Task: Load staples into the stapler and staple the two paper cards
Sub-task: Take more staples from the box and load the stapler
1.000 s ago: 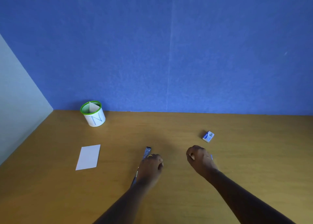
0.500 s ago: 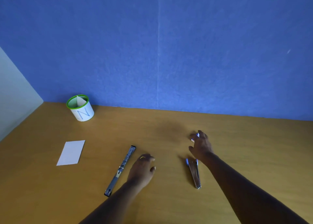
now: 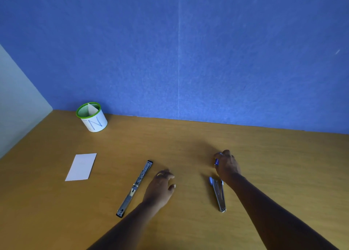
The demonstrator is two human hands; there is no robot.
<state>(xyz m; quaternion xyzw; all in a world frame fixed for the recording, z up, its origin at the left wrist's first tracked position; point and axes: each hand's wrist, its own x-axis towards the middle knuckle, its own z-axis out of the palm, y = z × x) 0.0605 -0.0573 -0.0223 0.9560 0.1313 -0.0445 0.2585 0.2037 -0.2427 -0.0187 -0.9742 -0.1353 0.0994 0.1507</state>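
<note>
1. Long stapler piece (image 3: 134,188): a narrow, flat strip of bright metal with a black cap at each end and small holes along its length. It lies flat on the table (image 3: 283,164), left of centre, running diagonally with its far end tipped to the right.
2. Short stapler piece (image 3: 218,194): a silver, tapering metal body with a blue tip at its far end. It lies flat, well apart from the long piece and right of centre, and the right forearm crosses just beside it.
3. Left hand (image 3: 162,187): palm down between the two stapler pieces, just right of the long strip. Its fingers are relaxed and loosely bent and hold nothing, and one finger bears a ring (image 3: 159,174). Whether the hand touches the table cannot be told.
4. Right hand (image 3: 227,166): reached forward beyond the short piece, with its fingers curled round a small blue-and-white box (image 3: 216,161). Only a sliver of the box shows at the hand's left edge.
5. Paper card (image 3: 81,167): a plain white rectangle lying flat at the left of the table, well apart from the long strip.
6. Cup (image 3: 95,122): white-sided with a green rim and a blue letter N, standing at the far left near the blue wall (image 3: 188,60). A second pale card (image 3: 92,109) stands tilted inside it.
</note>
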